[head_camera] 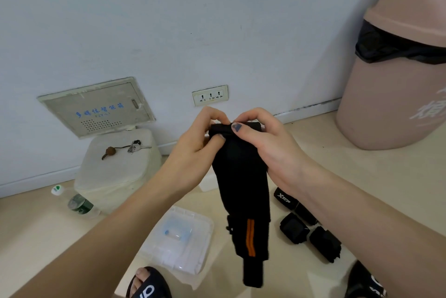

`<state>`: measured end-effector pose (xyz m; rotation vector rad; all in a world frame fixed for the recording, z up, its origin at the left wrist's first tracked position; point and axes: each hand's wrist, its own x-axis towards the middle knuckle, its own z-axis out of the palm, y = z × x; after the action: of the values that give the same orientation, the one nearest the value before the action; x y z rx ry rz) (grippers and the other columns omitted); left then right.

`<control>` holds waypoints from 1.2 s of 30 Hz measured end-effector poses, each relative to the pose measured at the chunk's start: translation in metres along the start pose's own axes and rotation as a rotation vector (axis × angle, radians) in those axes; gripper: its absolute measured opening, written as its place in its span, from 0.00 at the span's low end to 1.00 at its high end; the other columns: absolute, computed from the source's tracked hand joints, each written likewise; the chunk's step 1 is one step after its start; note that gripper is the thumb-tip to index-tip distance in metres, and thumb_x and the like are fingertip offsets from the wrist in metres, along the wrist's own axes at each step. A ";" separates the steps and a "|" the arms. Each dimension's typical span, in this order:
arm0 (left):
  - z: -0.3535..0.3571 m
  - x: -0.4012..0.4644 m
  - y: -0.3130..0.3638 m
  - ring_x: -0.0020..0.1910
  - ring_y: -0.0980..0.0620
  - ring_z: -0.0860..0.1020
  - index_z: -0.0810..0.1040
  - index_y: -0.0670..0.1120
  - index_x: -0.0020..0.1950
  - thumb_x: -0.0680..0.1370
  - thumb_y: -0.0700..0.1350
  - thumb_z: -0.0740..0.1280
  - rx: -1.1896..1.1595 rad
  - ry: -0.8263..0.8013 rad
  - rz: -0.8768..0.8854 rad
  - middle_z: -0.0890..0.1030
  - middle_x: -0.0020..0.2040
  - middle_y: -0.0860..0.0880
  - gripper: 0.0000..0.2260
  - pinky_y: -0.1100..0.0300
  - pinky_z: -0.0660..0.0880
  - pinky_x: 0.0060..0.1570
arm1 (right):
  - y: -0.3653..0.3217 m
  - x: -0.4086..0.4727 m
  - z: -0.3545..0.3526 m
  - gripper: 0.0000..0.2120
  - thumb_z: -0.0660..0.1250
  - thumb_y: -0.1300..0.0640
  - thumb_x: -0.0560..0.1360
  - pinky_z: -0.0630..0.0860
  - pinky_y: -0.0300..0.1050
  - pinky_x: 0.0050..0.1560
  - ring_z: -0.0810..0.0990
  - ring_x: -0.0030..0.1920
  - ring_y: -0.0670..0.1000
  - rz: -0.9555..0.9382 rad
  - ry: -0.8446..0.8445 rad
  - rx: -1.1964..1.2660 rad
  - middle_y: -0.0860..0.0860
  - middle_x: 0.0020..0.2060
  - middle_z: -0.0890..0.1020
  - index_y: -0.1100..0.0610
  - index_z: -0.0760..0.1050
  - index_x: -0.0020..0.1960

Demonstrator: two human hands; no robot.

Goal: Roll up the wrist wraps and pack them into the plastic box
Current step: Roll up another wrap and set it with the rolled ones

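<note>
Both hands hold a long black fabric wrist wrap with two orange stripes (pixel 242 191) up in front of the wall. The left hand (pixel 198 143) and right hand (pixel 268 143) pinch its folded top edge, thumbs on the near side, while the rest hangs straight down. Below it on the beige floor (pixel 362 177) sits a clear plastic box (pixel 178 239). To the right of the hanging strap lie several rolled black wrist wraps (pixel 304 227), close together. A pink plastic bin with a black liner (pixel 395 94) stands at the right by the wall.
</note>
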<state>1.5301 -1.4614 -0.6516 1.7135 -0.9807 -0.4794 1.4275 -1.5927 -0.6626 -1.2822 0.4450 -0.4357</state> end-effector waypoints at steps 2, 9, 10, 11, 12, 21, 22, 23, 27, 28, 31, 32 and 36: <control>0.001 0.000 0.001 0.38 0.54 0.76 0.72 0.54 0.58 0.84 0.37 0.58 -0.035 -0.028 -0.041 0.80 0.41 0.55 0.11 0.63 0.72 0.41 | 0.001 0.001 -0.001 0.01 0.71 0.59 0.79 0.81 0.49 0.47 0.84 0.44 0.53 -0.042 0.019 -0.035 0.52 0.41 0.83 0.54 0.79 0.50; 0.000 0.006 0.003 0.39 0.54 0.76 0.74 0.46 0.57 0.81 0.33 0.58 -0.294 -0.049 -0.175 0.79 0.39 0.52 0.11 0.63 0.74 0.40 | 0.000 0.002 0.001 0.03 0.71 0.61 0.79 0.79 0.47 0.45 0.81 0.42 0.50 -0.182 0.014 -0.130 0.53 0.41 0.82 0.55 0.78 0.50; 0.000 0.007 0.002 0.41 0.54 0.77 0.75 0.46 0.57 0.79 0.36 0.60 -0.331 -0.050 -0.193 0.79 0.42 0.51 0.10 0.63 0.74 0.42 | 0.000 0.001 0.002 0.03 0.71 0.62 0.79 0.78 0.46 0.45 0.81 0.42 0.49 -0.198 0.014 -0.140 0.54 0.40 0.82 0.56 0.78 0.50; 0.000 0.007 0.001 0.44 0.53 0.78 0.75 0.46 0.56 0.75 0.39 0.61 -0.374 -0.053 -0.214 0.80 0.45 0.49 0.11 0.62 0.75 0.43 | 0.001 0.002 0.002 0.03 0.71 0.62 0.79 0.77 0.46 0.44 0.80 0.42 0.49 -0.210 0.015 -0.150 0.53 0.40 0.81 0.56 0.78 0.50; 0.000 0.009 0.000 0.47 0.52 0.78 0.75 0.45 0.57 0.72 0.42 0.61 -0.416 -0.052 -0.238 0.80 0.48 0.47 0.15 0.60 0.75 0.45 | 0.001 0.002 0.001 0.03 0.71 0.62 0.79 0.77 0.47 0.44 0.80 0.42 0.49 -0.220 0.019 -0.162 0.53 0.40 0.81 0.55 0.78 0.49; 0.000 0.009 -0.008 0.48 0.51 0.77 0.75 0.46 0.61 0.82 0.48 0.63 -0.320 -0.057 -0.130 0.81 0.50 0.46 0.10 0.55 0.72 0.49 | 0.001 0.003 -0.001 0.03 0.72 0.59 0.79 0.79 0.48 0.48 0.82 0.44 0.48 -0.219 0.017 -0.212 0.51 0.40 0.82 0.53 0.78 0.50; -0.002 0.010 -0.008 0.48 0.50 0.78 0.75 0.46 0.61 0.83 0.46 0.63 -0.310 -0.067 -0.117 0.81 0.50 0.45 0.09 0.55 0.73 0.50 | -0.001 0.003 -0.002 0.03 0.72 0.58 0.79 0.79 0.48 0.48 0.82 0.44 0.49 -0.177 0.014 -0.194 0.50 0.40 0.82 0.52 0.79 0.50; -0.004 0.010 -0.008 0.48 0.49 0.79 0.75 0.45 0.62 0.84 0.45 0.63 -0.299 -0.075 -0.105 0.81 0.50 0.44 0.08 0.55 0.74 0.50 | -0.001 0.003 -0.003 0.03 0.72 0.56 0.79 0.79 0.49 0.51 0.83 0.46 0.50 -0.128 0.011 -0.178 0.50 0.41 0.82 0.51 0.79 0.51; -0.010 0.009 -0.006 0.49 0.49 0.81 0.75 0.44 0.62 0.84 0.40 0.64 -0.253 -0.061 -0.038 0.81 0.51 0.46 0.07 0.55 0.77 0.52 | -0.004 0.000 -0.005 0.06 0.70 0.47 0.79 0.82 0.60 0.60 0.86 0.51 0.52 -0.027 -0.027 -0.215 0.46 0.44 0.85 0.47 0.80 0.53; -0.011 0.009 -0.006 0.49 0.49 0.81 0.75 0.44 0.62 0.84 0.39 0.64 -0.239 -0.054 -0.015 0.81 0.52 0.46 0.07 0.54 0.78 0.52 | -0.005 -0.001 -0.005 0.07 0.68 0.45 0.80 0.82 0.60 0.59 0.86 0.51 0.51 -0.030 -0.028 -0.216 0.45 0.43 0.85 0.47 0.80 0.53; -0.012 0.008 -0.005 0.52 0.47 0.80 0.75 0.42 0.61 0.83 0.35 0.64 -0.206 -0.042 0.029 0.80 0.56 0.42 0.07 0.52 0.79 0.55 | -0.009 -0.002 -0.004 0.09 0.66 0.45 0.82 0.83 0.60 0.56 0.86 0.47 0.50 -0.042 -0.012 -0.202 0.43 0.39 0.84 0.49 0.81 0.52; -0.011 0.008 -0.004 0.52 0.48 0.80 0.76 0.42 0.60 0.83 0.34 0.64 -0.203 -0.036 0.039 0.80 0.56 0.43 0.08 0.54 0.79 0.55 | -0.008 -0.002 -0.004 0.09 0.66 0.47 0.82 0.83 0.59 0.55 0.86 0.45 0.49 -0.056 -0.012 -0.209 0.43 0.38 0.83 0.51 0.81 0.52; -0.008 0.006 -0.004 0.52 0.51 0.80 0.76 0.46 0.57 0.83 0.33 0.64 -0.254 -0.028 0.018 0.81 0.53 0.50 0.09 0.57 0.78 0.55 | -0.006 0.000 -0.003 0.04 0.68 0.55 0.82 0.81 0.48 0.47 0.82 0.43 0.46 -0.143 -0.004 -0.225 0.47 0.39 0.82 0.53 0.80 0.52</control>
<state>1.5412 -1.4608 -0.6517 1.4727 -0.9129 -0.5915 1.4257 -1.5966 -0.6575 -1.5383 0.4088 -0.5139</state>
